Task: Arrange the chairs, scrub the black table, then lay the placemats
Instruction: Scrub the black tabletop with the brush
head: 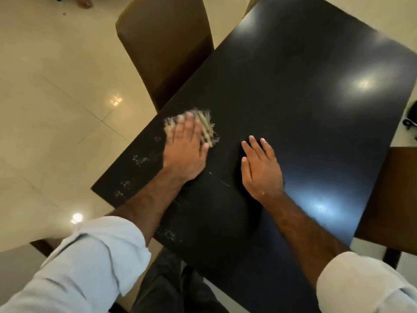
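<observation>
The black table [304,109] fills the middle and the right part of the view, and its top is shiny, with some reflections of lamps on it. The left hand [184,150] lies near the left edge of the table and presses down a pale, fibrous scrubber [206,125]. The fingers are laid flat over the scrubber and quite straight, not curled round it, and the thumb rests beside it. The fingertips and the scrubber are blurred, so I cannot tell the material exactly. The right hand [261,170] is just beside the left one, more to the middle of the table. It rests with the palm down, the fingers straight and close together, and it holds nothing.

Along the left edge of the table, near the left wrist and forearm, there are some whitish smears [140,159] on the black surface.

A brown chair [167,46] stands at the far left side of the table, its high back is close to the table edge. A second brown chair [392,199] is at the right side, and only a part of it shows. The floor [56,86] is of cream glossy tiles. Both arms wear light sleeves [94,256] rolled up to the elbow, and dark trousers [171,285] show at the bottom.
</observation>
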`<state>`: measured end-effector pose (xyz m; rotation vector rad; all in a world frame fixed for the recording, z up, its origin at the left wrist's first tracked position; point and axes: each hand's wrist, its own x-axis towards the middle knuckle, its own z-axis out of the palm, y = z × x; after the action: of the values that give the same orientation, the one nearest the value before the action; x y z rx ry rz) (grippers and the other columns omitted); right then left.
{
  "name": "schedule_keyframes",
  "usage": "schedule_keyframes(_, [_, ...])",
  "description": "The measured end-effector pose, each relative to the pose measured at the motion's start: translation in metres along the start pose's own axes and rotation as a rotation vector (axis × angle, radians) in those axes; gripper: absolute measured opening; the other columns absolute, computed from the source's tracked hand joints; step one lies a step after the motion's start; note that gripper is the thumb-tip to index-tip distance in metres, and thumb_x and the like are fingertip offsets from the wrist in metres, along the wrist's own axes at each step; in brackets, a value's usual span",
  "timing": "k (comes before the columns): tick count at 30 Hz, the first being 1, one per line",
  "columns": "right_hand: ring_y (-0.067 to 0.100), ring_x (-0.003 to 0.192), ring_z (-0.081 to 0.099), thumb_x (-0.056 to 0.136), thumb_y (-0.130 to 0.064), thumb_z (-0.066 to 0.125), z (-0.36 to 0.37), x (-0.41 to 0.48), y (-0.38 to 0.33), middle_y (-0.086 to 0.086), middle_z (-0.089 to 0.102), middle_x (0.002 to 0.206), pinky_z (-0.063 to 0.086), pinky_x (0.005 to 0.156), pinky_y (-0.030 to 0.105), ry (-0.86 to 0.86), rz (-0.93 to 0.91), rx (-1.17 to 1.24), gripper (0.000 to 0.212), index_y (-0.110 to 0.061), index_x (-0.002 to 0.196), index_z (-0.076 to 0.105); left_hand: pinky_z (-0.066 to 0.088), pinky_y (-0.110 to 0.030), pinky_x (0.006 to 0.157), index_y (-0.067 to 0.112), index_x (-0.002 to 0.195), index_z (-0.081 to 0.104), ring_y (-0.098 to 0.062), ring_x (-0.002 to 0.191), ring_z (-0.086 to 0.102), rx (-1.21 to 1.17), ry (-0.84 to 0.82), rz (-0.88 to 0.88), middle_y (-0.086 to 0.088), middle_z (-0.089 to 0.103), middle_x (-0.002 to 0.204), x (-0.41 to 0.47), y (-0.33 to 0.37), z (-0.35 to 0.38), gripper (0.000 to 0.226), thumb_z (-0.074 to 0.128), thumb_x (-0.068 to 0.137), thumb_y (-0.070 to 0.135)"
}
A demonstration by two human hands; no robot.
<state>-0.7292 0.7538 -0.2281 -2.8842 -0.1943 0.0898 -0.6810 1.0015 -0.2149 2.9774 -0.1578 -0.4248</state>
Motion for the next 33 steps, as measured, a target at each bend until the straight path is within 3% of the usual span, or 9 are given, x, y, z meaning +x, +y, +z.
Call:
schedule_keyframes(2, [0.034, 0.168, 0.022, 0.113, -0.042, 0.028, 0.003, -0.018, 0.005, 0.009, 0.038, 0.177, 0.027, 0.135, 0.050, 0.055, 0.035, -0.023, 0.063, -0.014, 0.166, 0.048, 0.004, -0.057, 0.138, 0.015, 0.176, -0.004, -0.033, 0.170, -0.014, 0.004, -0.028, 0.152, -0.013, -0.017, 0.183, -0.037, 0.035, 0.014, 0.081, 0.019, 0.112, 0.058])
schedule_keyframes(5, [0.030, 0.171, 0.010, 0.113, -0.040, 0.029, 0.009, -0.039, 0.004, 0.005, 0.029, 0.181, 0.022, 0.136, 0.049, 0.050, 0.054, 0.009, 0.063, -0.014, 0.170, 0.041, 0.006, -0.055, 0.137, 0.017, 0.176, -0.005, -0.029, 0.170, -0.017, 0.007, -0.097, 0.301, -0.009, -0.020, 0.183, -0.104, 0.053, 0.031, 0.079, 0.021, 0.113, 0.056])
schedule_keyframes(11, [0.027, 0.172, 0.005, 0.113, -0.041, 0.028, 0.008, -0.045, -0.004, 0.002, 0.025, 0.183, 0.022, 0.137, 0.048, 0.043, 0.081, 0.038, 0.065, -0.015, 0.171, 0.037, 0.001, -0.053, 0.139, 0.019, 0.174, -0.016, -0.028, 0.169, -0.020, 0.042, -0.084, 0.041, -0.008, -0.023, 0.182, -0.106, -0.045, 0.020, 0.080, 0.016, 0.114, 0.060])
schedule_keyframes(15, [0.025, 0.172, 0.004, 0.112, -0.043, 0.028, 0.009, -0.049, -0.003, 0.001, 0.025, 0.183, 0.023, 0.135, 0.047, 0.055, 0.089, 0.081, 0.065, -0.016, 0.171, 0.038, -0.003, -0.053, 0.138, 0.017, 0.176, -0.008, -0.030, 0.170, -0.015, -0.016, -0.035, -0.105, -0.010, -0.015, 0.184, -0.047, -0.038, 0.005, 0.081, 0.023, 0.114, 0.058])
schedule_keyframes(17, [0.024, 0.172, 0.004, 0.112, -0.045, 0.027, 0.009, -0.051, -0.001, 0.002, 0.026, 0.182, 0.018, 0.137, 0.044, 0.057, 0.077, 0.122, 0.067, -0.015, 0.171, 0.040, -0.001, -0.055, 0.138, 0.015, 0.176, -0.004, -0.034, 0.170, -0.012, -0.016, -0.008, -0.062, -0.013, -0.013, 0.184, -0.036, -0.004, 0.009, 0.082, 0.025, 0.113, 0.058])
schedule_keyframes(21, [0.023, 0.172, 0.010, 0.112, -0.044, 0.028, 0.007, -0.053, 0.005, 0.002, 0.032, 0.180, 0.014, 0.133, 0.035, 0.100, 0.062, 0.202, 0.066, -0.014, 0.167, 0.047, 0.006, -0.058, 0.137, 0.015, 0.176, -0.005, -0.033, 0.170, -0.014, 0.018, -0.061, 0.189, -0.013, -0.018, 0.183, -0.080, 0.061, 0.030, 0.081, 0.024, 0.113, 0.057])
schedule_keyframes(25, [0.021, 0.171, 0.010, 0.111, -0.044, 0.030, 0.003, -0.052, 0.003, 0.000, 0.032, 0.180, 0.020, 0.133, 0.040, 0.093, 0.067, 0.229, 0.066, -0.014, 0.167, 0.047, 0.006, -0.055, 0.138, 0.018, 0.176, -0.008, -0.028, 0.170, -0.020, 0.019, -0.132, 0.304, -0.008, -0.023, 0.183, -0.165, 0.047, 0.050, 0.079, 0.022, 0.114, 0.058])
schedule_keyframes(29, [0.021, 0.172, 0.007, 0.110, -0.045, 0.032, 0.000, -0.051, -0.001, 0.001, 0.030, 0.181, 0.025, 0.135, 0.049, 0.080, 0.068, 0.211, 0.067, -0.015, 0.168, 0.045, 0.007, -0.053, 0.138, 0.020, 0.175, -0.014, -0.024, 0.169, -0.022, 0.069, -0.143, 0.227, -0.004, -0.027, 0.182, -0.192, -0.015, 0.047, 0.078, 0.015, 0.115, 0.060])
schedule_keyframes(33, [0.024, 0.172, 0.008, 0.109, -0.045, 0.034, 0.001, -0.051, -0.001, 0.003, 0.030, 0.181, 0.025, 0.135, 0.051, 0.075, 0.056, 0.188, 0.068, -0.013, 0.168, 0.045, 0.000, -0.052, 0.139, 0.020, 0.174, -0.016, -0.026, 0.168, -0.024, 0.027, -0.073, 0.057, -0.005, -0.026, 0.182, -0.136, -0.038, 0.033, 0.079, 0.012, 0.114, 0.062])
